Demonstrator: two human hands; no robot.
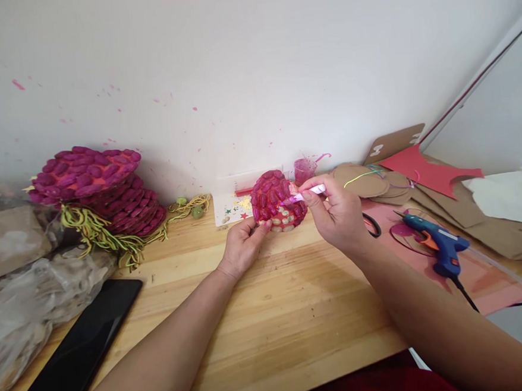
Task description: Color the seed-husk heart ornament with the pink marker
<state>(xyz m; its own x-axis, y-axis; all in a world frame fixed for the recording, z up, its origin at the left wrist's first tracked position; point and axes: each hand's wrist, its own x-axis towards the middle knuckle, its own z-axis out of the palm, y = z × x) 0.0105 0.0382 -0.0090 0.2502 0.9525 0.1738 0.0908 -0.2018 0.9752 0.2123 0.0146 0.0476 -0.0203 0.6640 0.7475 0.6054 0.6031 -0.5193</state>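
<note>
My left hand (245,245) grips the lower left edge of a round disc (272,194), tilted up off the table. Peanut shells cover its face, most of them painted magenta; several near the bottom are still bare tan. My right hand (339,212) pinches a white-handled paintbrush (311,193), its magenta-stained tip against the shells at the disc's right middle. Behind the right hand stands a clear cup stained with magenta paint (304,170). A white sheet with small stars (227,208) lies behind the disc.
At left are a stack of magenta shell-covered discs (108,188), yellow-green yarn (107,233), plastic bags (49,305) and a black phone (75,351). On the right lie a blue glue gun (446,248) with its cord, cardboard pieces (362,180) and red paper (426,169). A paint-splattered wall rises behind.
</note>
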